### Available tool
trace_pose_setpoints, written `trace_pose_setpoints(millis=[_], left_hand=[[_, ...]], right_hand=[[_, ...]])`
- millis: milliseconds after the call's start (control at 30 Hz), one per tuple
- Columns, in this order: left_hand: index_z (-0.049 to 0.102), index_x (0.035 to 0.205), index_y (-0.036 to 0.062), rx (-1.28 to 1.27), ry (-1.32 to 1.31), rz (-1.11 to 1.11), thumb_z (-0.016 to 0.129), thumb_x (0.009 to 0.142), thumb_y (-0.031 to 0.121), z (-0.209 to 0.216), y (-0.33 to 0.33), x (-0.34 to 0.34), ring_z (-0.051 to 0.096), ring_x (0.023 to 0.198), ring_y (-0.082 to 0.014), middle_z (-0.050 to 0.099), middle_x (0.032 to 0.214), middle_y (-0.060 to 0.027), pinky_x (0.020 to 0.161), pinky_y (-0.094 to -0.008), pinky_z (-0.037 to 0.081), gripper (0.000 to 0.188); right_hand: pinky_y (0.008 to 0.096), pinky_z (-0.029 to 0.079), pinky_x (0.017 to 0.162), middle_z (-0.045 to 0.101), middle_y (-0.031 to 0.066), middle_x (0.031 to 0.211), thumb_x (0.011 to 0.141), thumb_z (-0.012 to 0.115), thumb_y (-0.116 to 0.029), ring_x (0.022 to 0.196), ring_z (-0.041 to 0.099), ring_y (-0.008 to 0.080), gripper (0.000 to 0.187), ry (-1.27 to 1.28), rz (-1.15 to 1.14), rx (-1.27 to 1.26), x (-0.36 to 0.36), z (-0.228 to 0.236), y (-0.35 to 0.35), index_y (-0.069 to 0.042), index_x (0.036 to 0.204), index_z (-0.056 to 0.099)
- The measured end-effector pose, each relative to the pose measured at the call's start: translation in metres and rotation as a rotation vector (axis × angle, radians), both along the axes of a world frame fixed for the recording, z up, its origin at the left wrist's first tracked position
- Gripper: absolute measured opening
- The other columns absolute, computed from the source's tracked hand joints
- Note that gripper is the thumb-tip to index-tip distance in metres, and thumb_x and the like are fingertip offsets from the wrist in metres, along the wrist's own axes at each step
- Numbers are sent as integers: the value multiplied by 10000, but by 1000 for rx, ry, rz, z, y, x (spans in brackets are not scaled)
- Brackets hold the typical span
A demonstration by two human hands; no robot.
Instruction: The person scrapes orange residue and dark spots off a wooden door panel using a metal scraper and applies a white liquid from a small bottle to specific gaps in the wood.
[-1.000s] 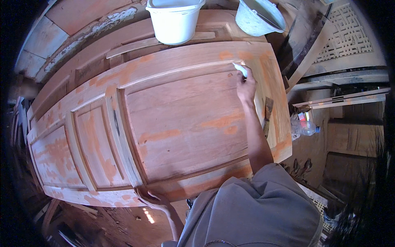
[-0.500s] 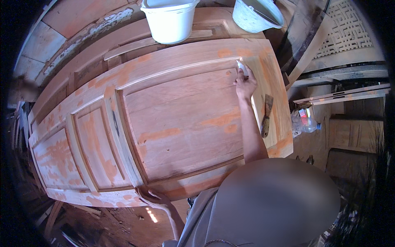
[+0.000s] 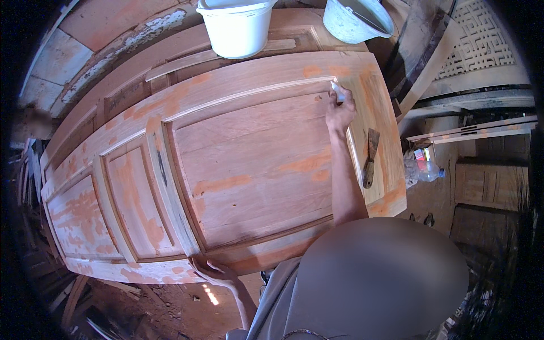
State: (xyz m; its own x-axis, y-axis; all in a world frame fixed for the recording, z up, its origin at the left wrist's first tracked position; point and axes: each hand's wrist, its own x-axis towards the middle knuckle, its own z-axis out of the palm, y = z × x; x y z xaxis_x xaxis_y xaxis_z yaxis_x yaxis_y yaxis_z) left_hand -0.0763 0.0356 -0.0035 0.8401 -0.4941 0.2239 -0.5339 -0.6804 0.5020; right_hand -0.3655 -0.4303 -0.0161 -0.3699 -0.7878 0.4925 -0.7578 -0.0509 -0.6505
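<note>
A panelled wooden door with orange-brown filler patches lies flat in front of me. My right hand is closed around a small white squeeze bottle at the far right corner of the largest panel. The bottle's narrow tip points at the frame moulding there; whether it touches the wood I cannot tell. On the near edge of the door rests my left hand, fingers spread and holding nothing. A putty knife with a worn blade lies on the door's right end, to the right of my right forearm.
Beyond the door, a white bucket and a grey-white bucket stand on another panelled door. A clear plastic bottle is off the right end. Wooden boards lie farther right, and scraps litter the floor below.
The small bottle has tilted slightly, and my right hand has shifted a little away from me at the same corner. My left hand stays on the near edge.
</note>
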Motion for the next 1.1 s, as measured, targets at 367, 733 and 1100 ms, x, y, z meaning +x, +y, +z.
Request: trace_pose_setpoints(millis=[367,733,1100], left_hand=[[515,1337,-74,-64,-43,-41,449,1060,236,-8,5,3,458,1336,-397,499,1420,-256,1141,-484,336,421],[505,1349,-72,-8,-82,-59,449,1059,234,1,-2,1,459,1338,-403,500,1414,-264,1150,-482,328,425],[480,1390,-39,-30,-11,-35,439,1060,295,0,-1,1,440,1361,-398,488,1439,-229,1151,-511,311,472]], right_hand=[[348,527,630,686,117,828,871,713,-80,704,658,197,204,-110,61,65,7,-9,5,-7,1057,672],[323,528,618,733,140,881,871,719,-97,699,682,161,216,-233,128,97,22,0,13,8,1057,685],[364,541,692,715,174,900,867,733,-134,748,682,249,280,-200,159,110,37,6,19,20,1097,688]])
